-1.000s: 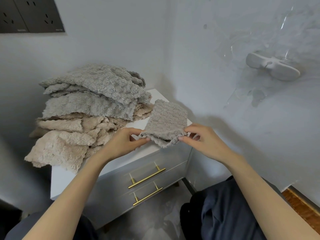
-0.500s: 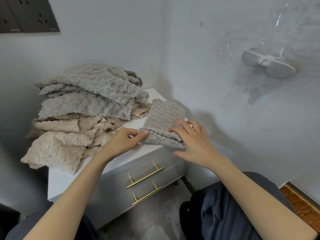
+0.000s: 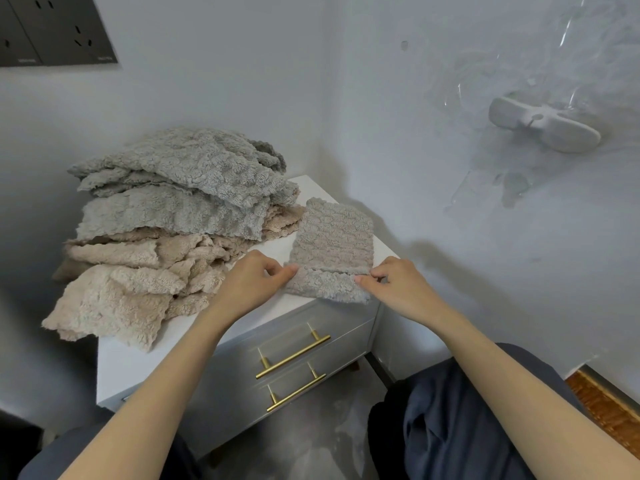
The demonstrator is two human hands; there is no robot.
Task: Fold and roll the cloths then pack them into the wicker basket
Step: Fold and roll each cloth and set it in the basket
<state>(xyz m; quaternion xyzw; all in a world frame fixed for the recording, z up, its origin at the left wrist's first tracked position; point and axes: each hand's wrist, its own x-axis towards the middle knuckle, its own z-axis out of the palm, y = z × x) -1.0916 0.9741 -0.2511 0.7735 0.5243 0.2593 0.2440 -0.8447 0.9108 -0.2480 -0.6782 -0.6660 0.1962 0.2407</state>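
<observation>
Change: your right hand (image 3: 398, 289) is no longer lying flat across the near end of the grey cloth (image 3: 332, 237). It is now sitting at the cloth's right edge, while your left hand (image 3: 254, 284) is keeping its place at the left edge.

Grip, left: thumb and forefinger are pinching the left end of the turned-up near band of the cloth.

Grip, right: fingertips are pinching the right end of that same band.

Item: the folded cloth is lying on the white worktop (image 3: 124, 368) at its near right corner, with the near band hanging slightly over the front edge.

Axis: the long side is running near to far. The band is running left to right between your hands, so both grips are sitting equally close, and the roll is likely heading away from you.

Room: the far end is stopping short of the worktop's far corner and the wall. The worktop's right edge is lying just beside the cloth. The pile of cloths (image 3: 173, 216) is crowding the cloth's far left corner, touching or nearly so.

Basket: a brown woven surface (image 3: 609, 407) is showing at the near right; you cannot tell whether it is the wicker basket.
</observation>
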